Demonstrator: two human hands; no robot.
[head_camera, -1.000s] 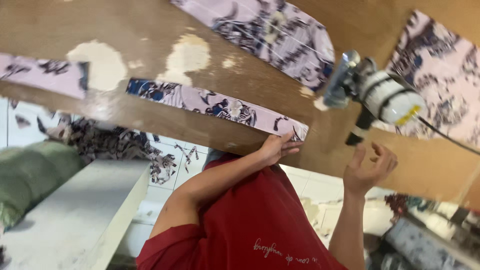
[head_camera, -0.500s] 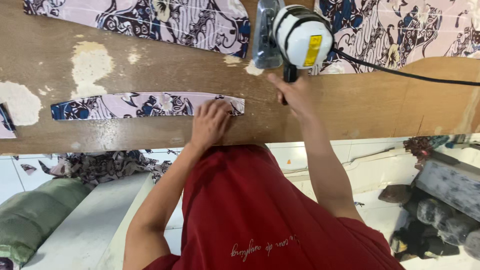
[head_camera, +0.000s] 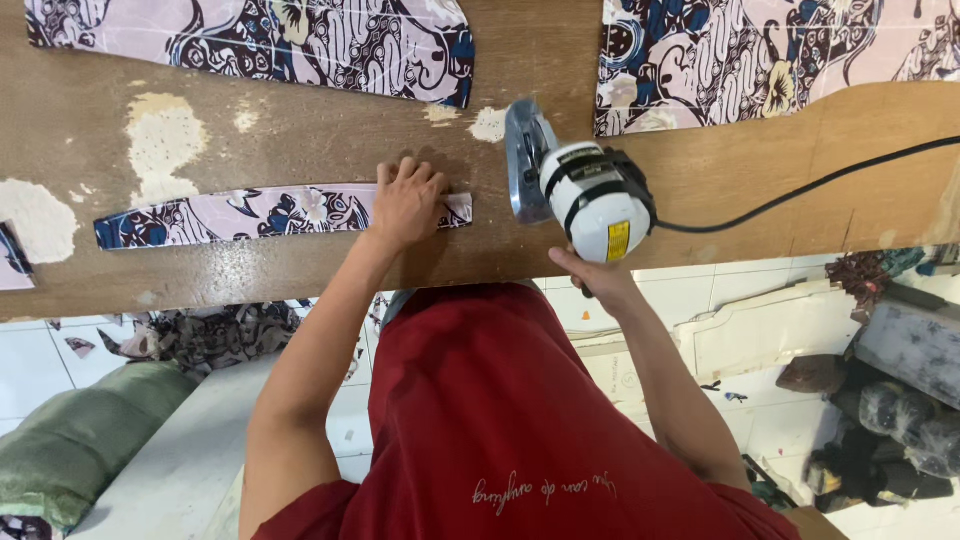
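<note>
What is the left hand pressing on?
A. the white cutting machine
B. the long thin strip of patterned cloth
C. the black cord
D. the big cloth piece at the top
B: the left hand lies flat on the right end of the long thin strip of patterned cloth on the wooden table, while the right hand holds the white cutting machine.

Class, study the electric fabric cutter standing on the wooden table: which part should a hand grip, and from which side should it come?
Grip the dark handle at the rear of the fabric cutter, where the right hand already is, coming from the table's near edge. The metal blade housing faces the fabric strip, so that side seems best avoided.
</note>
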